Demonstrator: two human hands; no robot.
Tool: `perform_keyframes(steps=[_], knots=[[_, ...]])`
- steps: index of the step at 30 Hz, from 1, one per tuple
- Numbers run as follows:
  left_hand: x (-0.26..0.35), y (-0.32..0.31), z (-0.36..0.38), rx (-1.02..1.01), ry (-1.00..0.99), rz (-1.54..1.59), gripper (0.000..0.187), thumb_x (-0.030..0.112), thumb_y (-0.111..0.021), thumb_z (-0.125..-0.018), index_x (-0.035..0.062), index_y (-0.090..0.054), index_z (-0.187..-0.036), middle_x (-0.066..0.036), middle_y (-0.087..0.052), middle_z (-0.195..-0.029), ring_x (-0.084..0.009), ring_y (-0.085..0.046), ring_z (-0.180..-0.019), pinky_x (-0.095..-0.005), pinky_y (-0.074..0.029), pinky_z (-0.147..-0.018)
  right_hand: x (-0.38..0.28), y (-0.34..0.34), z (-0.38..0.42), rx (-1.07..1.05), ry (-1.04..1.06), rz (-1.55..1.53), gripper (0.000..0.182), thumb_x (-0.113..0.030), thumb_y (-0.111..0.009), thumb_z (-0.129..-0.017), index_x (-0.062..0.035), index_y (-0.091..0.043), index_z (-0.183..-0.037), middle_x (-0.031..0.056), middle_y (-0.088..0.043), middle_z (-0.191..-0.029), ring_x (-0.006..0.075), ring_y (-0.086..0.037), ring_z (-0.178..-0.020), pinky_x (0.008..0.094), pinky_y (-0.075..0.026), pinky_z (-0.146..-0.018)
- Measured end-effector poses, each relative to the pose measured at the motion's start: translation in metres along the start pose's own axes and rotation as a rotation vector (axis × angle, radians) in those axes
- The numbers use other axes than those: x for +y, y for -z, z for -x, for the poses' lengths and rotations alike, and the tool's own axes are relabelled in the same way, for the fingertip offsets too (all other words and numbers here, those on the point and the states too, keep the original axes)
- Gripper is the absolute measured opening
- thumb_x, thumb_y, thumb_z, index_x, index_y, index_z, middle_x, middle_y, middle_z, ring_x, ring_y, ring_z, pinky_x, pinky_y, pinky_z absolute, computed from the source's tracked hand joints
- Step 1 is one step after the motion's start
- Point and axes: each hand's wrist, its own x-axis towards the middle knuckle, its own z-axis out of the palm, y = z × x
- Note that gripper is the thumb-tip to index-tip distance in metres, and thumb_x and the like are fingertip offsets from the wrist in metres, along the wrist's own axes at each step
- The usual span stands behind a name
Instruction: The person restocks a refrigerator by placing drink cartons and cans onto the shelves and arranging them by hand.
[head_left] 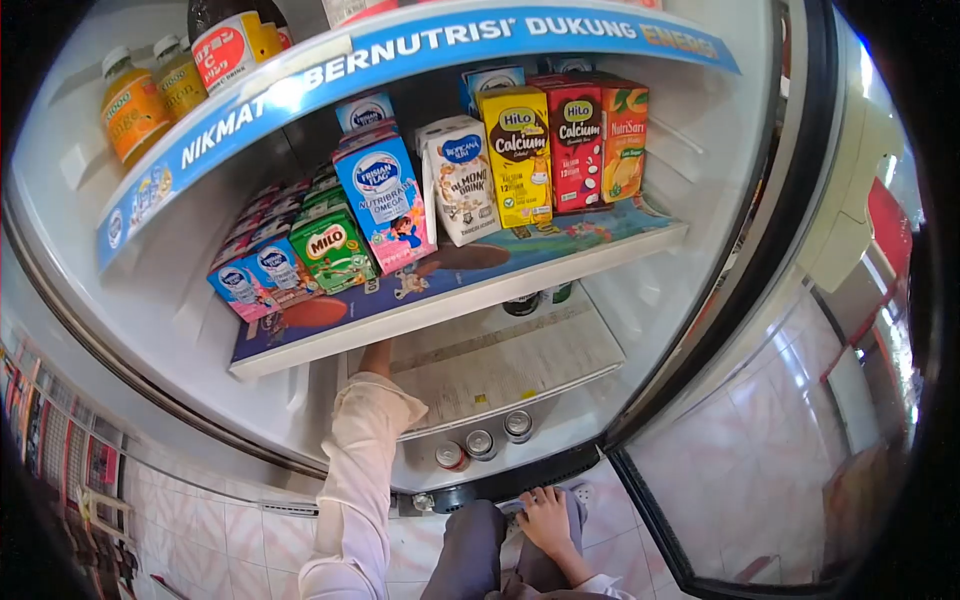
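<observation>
Left arm is reaching into the open fridge (pixel 660 265), its cream sleeve (pixel 362 430) bunching at the forearm. Bare skin is passing under the front edge of the middle shelf (pixel 480 295); the left hand is hiding behind it, so can't tell whether it's grasping anything. Arm is running in over the left part of the lower shelf (pixel 450 385).

Right hand (pixel 545 518) is resting on the right knee of the grey trousers (pixel 470 545), fingers lying loosely over the cloth, gripping nothing.

Nearest things to the left arm: three cans (pixel 480 444) are standing upright on the fridge floor, just in front of the lower shelf's edge, to the right of the sleeve. Leftmost is showing a reddish side. Farther back on the lower shelf, a dark round container (pixel 521 303) and a green-and-white one (pixel 557 293) are sitting side by side, partly hiding under the middle shelf.

Middle shelf is carrying drink cartons, left to right: small Frisian Flag packs (pixel 278 268), green Milo (pixel 330 246), tall blue Frisian Flag (pixel 383 200), Tropicana Slim almond drink (pixel 463 185), yellow HiLo (pixel 518 165), red HiLo (pixel 578 150), orange NutriSari (pixel 626 150). Bottles (pixel 138 112) are standing at upper left behind the blue banner strip (pixel 440 48). Glass door (pixel 650 520) is hanging open on the right over pale tiles (pixel 600 505).
</observation>
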Motion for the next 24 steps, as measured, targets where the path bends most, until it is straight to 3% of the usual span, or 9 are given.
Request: perform_keyframes(steps=[6,13,16,18,20,24], knots=[[-0.006,-0.002,0.008,0.036,0.026,0.126,0.066,0.02,-0.081,-0.071,-0.0027,-0.048,-0.123,-0.021,-0.057,-0.12,-0.031,-0.056,-0.107,-0.04,-0.041,-0.096,-0.003,-0.003,-0.005,-0.006,-0.014,-0.003,0.028,-0.028,-0.068,-0.076,-0.0091,-0.065,-0.097,0.0105,-0.061,-0.096,0.0287,-0.055,-0.101,0.0466,-0.039,-0.095],[0.002,0.025,0.059,0.169,0.022,0.488,0.063,0.02,-0.086,-0.066,-0.0029,-0.054,-0.116,-0.019,-0.061,-0.114,-0.0266,-0.06,-0.1,-0.0365,-0.046,-0.091,-0.003,-0.002,-0.004,-0.002,-0.01,-0.033,0.03,-0.026,-0.068,-0.076,-0.0078,-0.064,-0.1,0.0106,-0.062,-0.098,0.0285,-0.055,-0.102,0.0458,-0.038,-0.096],[0.025,0.06,0.12,0.24,0.006,0.625,0.062,0.02,-0.087,-0.064,-0.0029,-0.057,-0.113,-0.018,-0.063,-0.111,-0.0247,-0.062,-0.097,-0.035,-0.048,-0.089,-0.004,-0.002,-0.002,0.004,-0.019,-0.037,0.028,-0.024,-0.068,-0.076,-0.0086,-0.064,-0.099,0.01,-0.062,-0.098,0.0283,-0.055,-0.103,0.0449,-0.037,-0.097],[0.067,0.11,0.183,0.26,0.058,0.532,0.075,0.02,-0.091,-0.058,-0.002,-0.049,-0.116,-0.016,-0.061,-0.107,-0.0232,-0.061,-0.098,-0.0368,-0.048,-0.089,-0.004,-0.001,-0.001,0.039,-0.025,-0.034,0.023,-0.023,-0.068,-0.076,-0.0114,-0.064,-0.096,0.0086,-0.061,-0.094,0.0276,-0.055,-0.1,0.0439,-0.038,-0.094],[0.057,0.119,0.239,0.313,-0.09,0.567,0.086,0.019,-0.092,-0.056,-0.0006,-0.043,-0.123,-0.014,-0.059,-0.107,-0.0244,-0.06,-0.099,-0.0374,-0.048,-0.088,-0.003,0.001,0.0,0.037,-0.033,-0.039,0.025,-0.023,-0.069,-0.076,-0.0105,-0.064,-0.097,0.009,-0.062,-0.096,0.0278,-0.055,-0.101,0.0441,-0.038,-0.095],[0.051,0.138,0.347,0.192,-0.035,0.627,0.085,0.013,-0.094,-0.052,0.0008,-0.046,-0.121,-0.012,-0.059,-0.109,-0.0219,-0.06,-0.1,-0.0354,-0.049,-0.09,-0.001,-0.002,0.005,0.038,-0.047,-0.07,0.028,-0.023,-0.07,-0.075,-0.0094,-0.064,-0.098,0.0087,-0.063,-0.097,0.0279,-0.055,-0.101,0.0442,-0.038,-0.096]])
